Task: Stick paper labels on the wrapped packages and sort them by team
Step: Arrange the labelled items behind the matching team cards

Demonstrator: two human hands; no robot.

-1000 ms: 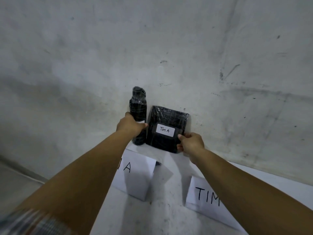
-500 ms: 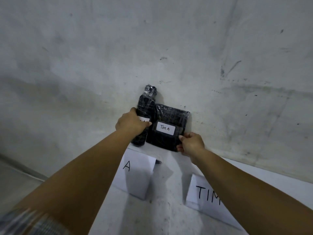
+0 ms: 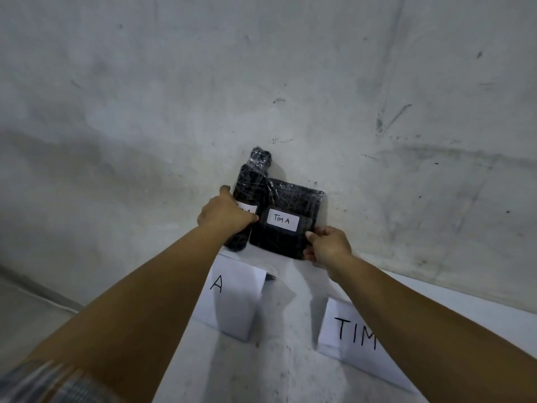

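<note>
Black plastic-wrapped bottle (image 3: 250,196) now leans to the right against the wall (image 3: 261,68), its upper side touching the top left corner of the flat pack (image 3: 286,219); a second ago it stood upright and apart from it. Left hand (image 3: 225,212) holds the bottle around its middle, fingers curled over part of its white label (image 3: 247,208), so only a few letters show. Right hand (image 3: 328,247) pinches the flat pack at its lower right corner, thumb on the front face, and has kept that grip throughout. That pack's label (image 3: 282,219) reads "TIM A". Both packages rest at the back of the bench (image 3: 290,367), just behind the standing card (image 3: 232,301) marked "A". A second card (image 3: 357,335), lettered "TIM", lies further right, the arm hiding the rest of its wording. Judging by the labels and the card, the two packages appear sorted into team A's place, and closing the gap suggests the person is tidying the group before letting go.
</note>
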